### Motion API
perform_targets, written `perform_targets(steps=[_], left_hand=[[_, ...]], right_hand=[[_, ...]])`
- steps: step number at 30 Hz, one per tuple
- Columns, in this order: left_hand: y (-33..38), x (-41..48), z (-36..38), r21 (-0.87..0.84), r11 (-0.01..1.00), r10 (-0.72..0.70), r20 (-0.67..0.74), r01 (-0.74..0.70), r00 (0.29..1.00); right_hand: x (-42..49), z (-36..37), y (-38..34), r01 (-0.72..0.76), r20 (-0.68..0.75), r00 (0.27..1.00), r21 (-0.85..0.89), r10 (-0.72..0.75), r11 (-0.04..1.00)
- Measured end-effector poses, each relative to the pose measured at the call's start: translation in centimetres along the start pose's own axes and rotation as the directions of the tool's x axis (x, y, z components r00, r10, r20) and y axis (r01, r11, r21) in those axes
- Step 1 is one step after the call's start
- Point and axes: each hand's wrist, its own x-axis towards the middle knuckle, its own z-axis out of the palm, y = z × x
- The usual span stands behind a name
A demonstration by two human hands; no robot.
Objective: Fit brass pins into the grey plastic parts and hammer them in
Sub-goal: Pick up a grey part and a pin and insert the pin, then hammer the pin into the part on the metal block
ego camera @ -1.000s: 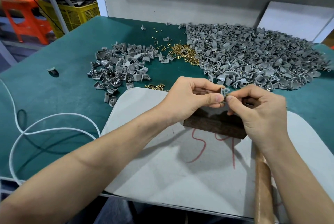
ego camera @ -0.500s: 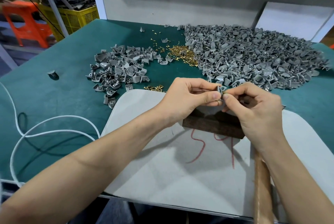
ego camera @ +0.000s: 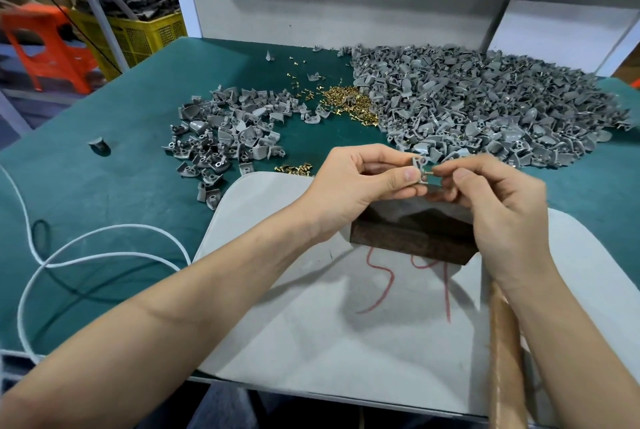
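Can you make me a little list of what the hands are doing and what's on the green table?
Left hand: pinches one grey part
Right hand: pinches a brass pin against that part
Under the hands: dark block on a grey pad
Far right: big pile of grey parts
Far left: smaller pile
Between the piles: loose brass pins
By the right forearm: wooden handle, maybe the hammer's

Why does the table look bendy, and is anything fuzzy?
Head view: the wide lens bends the edges of the green table; soft arm shadows fall on the grey mat; the grey plastic part that the left hand pinches and the brass pin in the right hand look sharp.
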Motion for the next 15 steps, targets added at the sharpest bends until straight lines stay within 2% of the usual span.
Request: perform_targets(steps=[2, 4, 6, 8, 10, 15], left_hand=[[0.0, 0.0, -0.1, 0.007, 1.000, 0.006, -0.002, -0.006, 1.000], [0.0, 0.0, -0.2, 0.060, 0.998, 0.030, 0.001, -0.030, 1.000], [0.0, 0.1, -0.3, 0.232, 0.969, 0.093, -0.018, -0.086, 0.995], [-0.1, 0.1, -0.4, 0.364, 0.922, 0.151, -0.012, -0.136, 0.989], [-0.3, 0.0, -0.5, 0.413, 0.898, 0.162, 0.014, -0.153, 0.987], [-1.7, 0.2, -0.9, 0.619, 0.775, 0.168, 0.001, -0.132, 0.986]], right_hand=[[0.1, -0.4, 0.2, -0.028, -0.077, 0.997, -0.074, 0.022, 0.997], [0.7, -1.7, 1.1, -0.119, -0.255, 0.965, -0.258, 0.052, 0.959], [1.3, -3.4, 2.2, -0.325, -0.366, 0.919, -0.496, 0.146, 0.805], [1.3, -4.4, 3.5, -0.517, -0.355, 0.855, -0.640, 0.377, 0.568], [1.2, -4.3, 4.3, -0.573, -0.341, 0.799, -0.685, 0.496, 0.451], [1.6, -4.1, 4.4, -0.612, -0.378, 0.757, -0.696, 0.533, 0.376]])
